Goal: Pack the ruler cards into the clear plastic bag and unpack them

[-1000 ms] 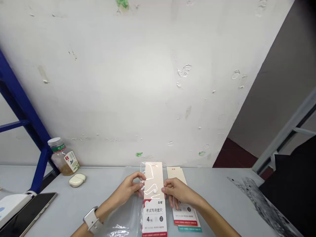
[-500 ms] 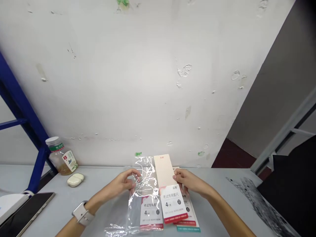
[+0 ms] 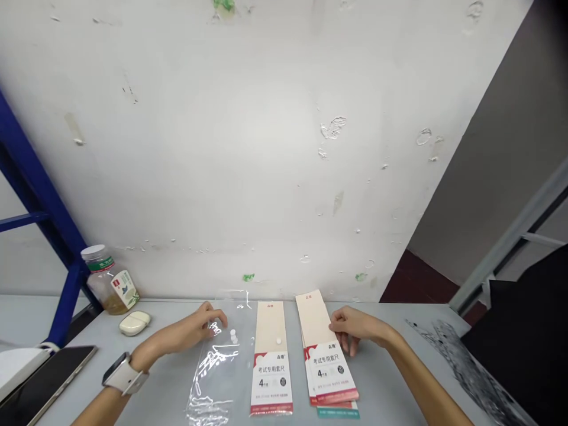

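Observation:
My left hand (image 3: 208, 322) has its fingers curled at the left edge of a clear plastic bag (image 3: 215, 367), which lies on the grey table. Right of the bag's middle is a long cream card packet (image 3: 270, 331) with a white and red label. A stack of similar packets (image 3: 315, 319) lies further right, slightly fanned, with a green-edged one (image 3: 338, 413) at the bottom. My right hand (image 3: 348, 331) pinches the right edge of the stack's top packet. Small white discs (image 3: 233, 336) show on the bag.
At the left are a jar with a white lid (image 3: 110, 281), a cream earphone case (image 3: 135, 323) and a dark tablet (image 3: 48, 384). A white wall (image 3: 266, 148) rises behind the table. Black-patterned film (image 3: 465, 361) lies at the right.
The packet in my right hand has moved right and down onto the stack. My left hand has moved left with the bag's edge, and the single packet is now less covered by film.

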Demonstrator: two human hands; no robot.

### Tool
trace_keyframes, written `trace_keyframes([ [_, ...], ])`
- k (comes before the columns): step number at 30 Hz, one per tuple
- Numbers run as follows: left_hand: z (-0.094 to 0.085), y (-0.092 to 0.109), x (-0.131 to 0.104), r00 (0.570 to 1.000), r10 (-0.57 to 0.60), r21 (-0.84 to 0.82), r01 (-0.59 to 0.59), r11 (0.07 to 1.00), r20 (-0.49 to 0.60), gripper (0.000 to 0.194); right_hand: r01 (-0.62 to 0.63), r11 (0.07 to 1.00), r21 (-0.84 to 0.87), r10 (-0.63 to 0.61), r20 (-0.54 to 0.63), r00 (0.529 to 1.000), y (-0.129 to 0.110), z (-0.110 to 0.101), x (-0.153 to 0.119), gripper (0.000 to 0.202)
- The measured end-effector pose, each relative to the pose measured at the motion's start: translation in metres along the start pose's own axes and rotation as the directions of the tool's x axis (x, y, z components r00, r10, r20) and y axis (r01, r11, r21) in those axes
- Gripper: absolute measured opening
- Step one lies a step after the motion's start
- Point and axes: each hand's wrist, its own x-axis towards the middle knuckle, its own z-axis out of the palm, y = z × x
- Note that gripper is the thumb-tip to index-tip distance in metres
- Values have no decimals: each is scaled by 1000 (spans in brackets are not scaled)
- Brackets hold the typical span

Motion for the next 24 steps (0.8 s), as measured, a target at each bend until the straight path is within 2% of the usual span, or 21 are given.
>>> trace_keyframes([
  [3,7,-2,3,983,-113,57,122,991,-143,27,-38,999,-32,37,-14,999,5,-1,3,27],
  [5,14,-1,5,967,-159,59,174,983,-197,28,-59,997,-48,57,-45,997,8,-3,6,26],
  [8,23,2,7,971,-168,61,180,982,-170,26,-38,998,-57,31,-124,992,7,-3,9,25],
  [11,27,6,6,977,-151,96,167,981,-151,27,56,998,-35,-62,-183,981,-4,7,9,20],
  [15,25,13,4,982,-136,158,157,975,-133,24,166,985,39,-161,-113,981,-23,33,3,25],
  [17,27,19,3,983,-94,187,123,975,-155,23,208,970,126,-207,-19,978,-29,46,1,29],
  [19,35,27,4,986,5,221,32,975,-168,22,190,966,177,-199,34,979,-31,58,0,30],
  [21,48,36,5,984,123,251,-87,964,-130,23,148,973,179,-162,61,985,-28,66,2,27],
  [24,73,46,7,962,257,370,-208,905,-88,23,106,975,194,-124,84,989,-22,74,6,26],
])
